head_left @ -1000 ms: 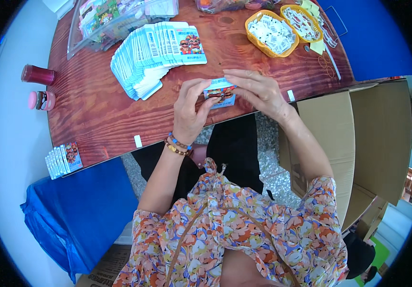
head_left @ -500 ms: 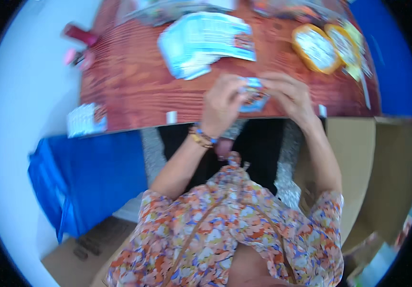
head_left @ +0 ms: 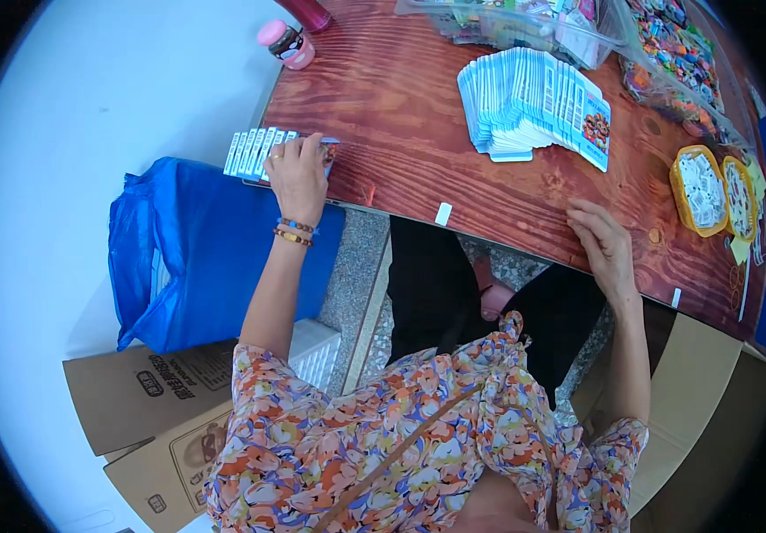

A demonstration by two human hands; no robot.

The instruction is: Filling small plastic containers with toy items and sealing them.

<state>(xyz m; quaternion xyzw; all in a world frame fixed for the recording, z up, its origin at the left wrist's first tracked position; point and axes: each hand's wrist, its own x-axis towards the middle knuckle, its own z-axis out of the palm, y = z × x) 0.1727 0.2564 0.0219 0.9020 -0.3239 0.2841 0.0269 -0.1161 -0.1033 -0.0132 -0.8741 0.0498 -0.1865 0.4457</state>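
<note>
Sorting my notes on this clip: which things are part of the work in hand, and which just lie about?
In hand: left hand on the small row of packets; right hand resting on the table edge; large fanned packet stack.
Lying about: pink-capped bottle; yellow trays; blue bag; cardboard boxes.

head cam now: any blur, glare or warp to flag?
Head view: sharp, no motion blur; even daylight, soft shadows, no harsh glare on the wooden table. Fisheye bends the table edge, and a black ring hides the corners. Left hand on the small row of cards and right hand at the table edge are both in focus.
</note>
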